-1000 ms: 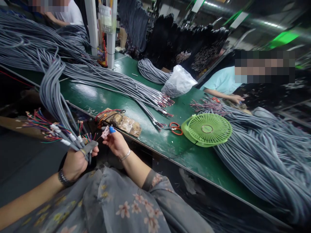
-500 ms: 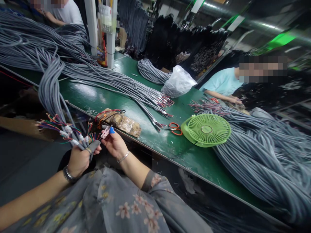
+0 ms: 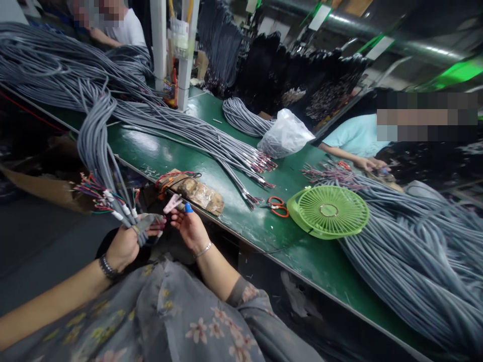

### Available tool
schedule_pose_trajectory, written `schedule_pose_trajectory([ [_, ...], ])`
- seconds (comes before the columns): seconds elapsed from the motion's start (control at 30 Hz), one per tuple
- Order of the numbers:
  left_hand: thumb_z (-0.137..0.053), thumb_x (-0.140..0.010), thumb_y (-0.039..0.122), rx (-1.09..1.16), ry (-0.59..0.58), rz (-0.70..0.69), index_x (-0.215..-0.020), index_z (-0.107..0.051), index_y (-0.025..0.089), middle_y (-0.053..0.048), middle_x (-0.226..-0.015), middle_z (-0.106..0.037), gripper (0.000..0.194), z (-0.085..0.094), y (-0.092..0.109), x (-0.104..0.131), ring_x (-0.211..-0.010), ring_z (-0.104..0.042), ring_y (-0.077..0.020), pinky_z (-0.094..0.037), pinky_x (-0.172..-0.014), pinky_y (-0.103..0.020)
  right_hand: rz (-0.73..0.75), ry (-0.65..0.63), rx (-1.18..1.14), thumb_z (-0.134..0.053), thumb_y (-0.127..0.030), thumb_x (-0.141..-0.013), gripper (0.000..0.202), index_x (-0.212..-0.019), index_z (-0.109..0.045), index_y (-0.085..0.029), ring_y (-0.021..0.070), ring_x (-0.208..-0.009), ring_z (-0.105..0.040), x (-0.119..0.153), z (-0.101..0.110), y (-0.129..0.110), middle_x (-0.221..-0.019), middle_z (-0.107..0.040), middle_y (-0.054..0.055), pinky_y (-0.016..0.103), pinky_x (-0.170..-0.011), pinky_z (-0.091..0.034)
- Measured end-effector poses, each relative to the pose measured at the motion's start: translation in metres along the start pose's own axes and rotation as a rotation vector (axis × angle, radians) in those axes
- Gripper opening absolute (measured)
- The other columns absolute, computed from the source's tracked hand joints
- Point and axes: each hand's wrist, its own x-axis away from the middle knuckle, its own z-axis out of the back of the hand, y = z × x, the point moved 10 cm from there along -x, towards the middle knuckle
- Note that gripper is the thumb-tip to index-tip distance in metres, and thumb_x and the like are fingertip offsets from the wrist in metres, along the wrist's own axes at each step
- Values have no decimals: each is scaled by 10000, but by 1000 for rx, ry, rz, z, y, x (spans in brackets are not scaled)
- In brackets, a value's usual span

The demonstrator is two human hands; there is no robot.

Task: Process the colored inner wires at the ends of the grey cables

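Observation:
My left hand (image 3: 126, 246) is closed around a bunch of grey cables (image 3: 93, 136), just below their stripped ends. Thin coloured wires (image 3: 92, 190) fan out beyond the white bands there. A grey strip, perhaps a covering, lies along my left fingers. Beside it, my right hand (image 3: 190, 229) has its palm turned up and fingers loosely apart, a blue cover on the thumb. A pale pink clip (image 3: 172, 202) is right by these fingertips at the table edge; whether they touch it is unclear. Small dark reddish wires show between the hands.
A taped brown block (image 3: 199, 193) sits on the green table's (image 3: 241, 229) edge. Orange-handled scissors (image 3: 278, 206) lie near a green fan (image 3: 328, 211). More cable bundles (image 3: 411, 246) and a plastic bag (image 3: 286, 133) are on the table. Two people sit across it.
The view has shifted, so everything appears farther right. My right fingers have loosened around the clip and dropped slightly below it. My left hand keeps its hold on the cables.

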Motion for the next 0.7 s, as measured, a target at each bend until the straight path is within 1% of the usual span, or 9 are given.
schedule_pose_trajectory([
  [0.07,-1010,-484,375,-14,-12,14,-711,-876,178,-130,-747,-877,329,-1,0,2,-647,-797,-237,-638,-622,-300,46,0,69,-980,-556,-808,397,-839,-761,-227,161,-730,-660,5,4,-3,-859,-805,37,273,-692,-565],
  [0.13,-987,-513,355,-73,-39,2,-654,-848,192,-112,-669,-841,256,-4,1,6,-533,-708,-190,-558,-537,-264,73,-28,173,-1009,-562,-733,422,-804,-759,-229,153,-668,-614,12,4,-4,-773,-770,19,279,-657,-531],
  [0.17,-974,-525,340,-111,-59,-11,-615,-825,201,-97,-624,-813,222,-6,2,9,-485,-649,-165,-512,-506,-251,84,-52,236,-1008,-575,-717,436,-779,-753,-227,150,-641,-586,16,2,-3,-726,-741,12,284,-643,-511],
  [0.23,-952,-528,301,-178,-94,-39,-538,-768,222,-64,-551,-755,201,-9,2,14,-446,-555,-134,-447,-479,-237,120,-111,355,-993,-607,-719,460,-734,-736,-225,150,-612,-549,25,-5,-2,-658,-681,2,298,-631,-483],
  [0.33,-923,-493,235,-236,-111,-32,-490,-704,241,-20,-494,-689,219,-11,-6,19,-459,-514,-136,-413,-479,-233,196,-186,457,-968,-638,-750,464,-752,-739,-234,177,-635,-574,40,-18,-3,-677,-659,4,326,-646,-499],
  [0.4,-900,-475,205,-273,-128,-14,-495,-689,247,5,-493,-673,217,-13,-13,21,-475,-507,-145,-413,-478,-238,246,-200,503,-984,-631,-742,452,-804,-760,-244,194,-668,-596,47,-26,-6,-717,-675,5,340,-664,-528],
  [0.53,-908,-485,205,-335,-251,-28,-504,-690,261,29,-497,-653,225,-26,-19,26,-509,-520,-161,-441,-493,-246,348,-183,572,-1016,-584,-730,416,-822,-788,-248,216,-759,-639,55,-35,-17,-765,-731,18,352,-747,-572],
  [0.6,-960,-504,256,-341,-292,-34,-519,-719,263,22,-493,-661,242,-27,-19,27,-503,-545,-172,-463,-498,-255,357,-179,558,-1000,-579,-753,388,-816,-806,-249,228,-780,-664,55,-33,-21,-782,-756,28,363,-770,-589],
  [0.7,-1027,-519,346,-294,-278,-50,-597,-801,258,-39,-593,-774,255,-20,-16,27,-569,-668,-220,-570,-585,-296,343,-137,534,-964,-567,-789,342,-840,-840,-252,226,-741,-658,55,-19,-27,-752,-736,23,379,-764,-598],
])
